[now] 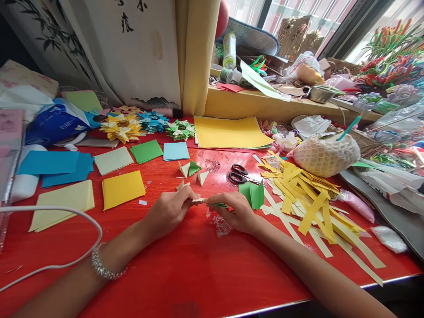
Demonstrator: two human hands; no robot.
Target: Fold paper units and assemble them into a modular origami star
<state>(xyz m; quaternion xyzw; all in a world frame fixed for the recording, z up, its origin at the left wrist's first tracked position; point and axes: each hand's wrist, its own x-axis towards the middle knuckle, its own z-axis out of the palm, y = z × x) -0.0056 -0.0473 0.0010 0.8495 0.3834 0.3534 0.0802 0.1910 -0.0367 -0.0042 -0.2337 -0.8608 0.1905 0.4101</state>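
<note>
My left hand (170, 207) pinches the left end of a small folded paper piece (198, 201), pale cream on this side. On its other end, my right hand (236, 207) is closed, with a green folded edge (220, 205) showing under the fingers. Just beyond the hands lie cream folded units (202, 177) and a green folded one (194, 167). A creased green paper (252, 194) rests beside my right hand. Behind it are black-handled scissors (240, 174), lying on the red table (198, 274).
Yellow and cream paper strips (311, 203) are heaped at right near a net-wrapped coconut (326, 154). Stacks of yellow (123, 189), blue (59, 165) and green paper (146, 151) lie left. Folded paper rings (122, 127) stand behind. A white cable (79, 213) curves across the left.
</note>
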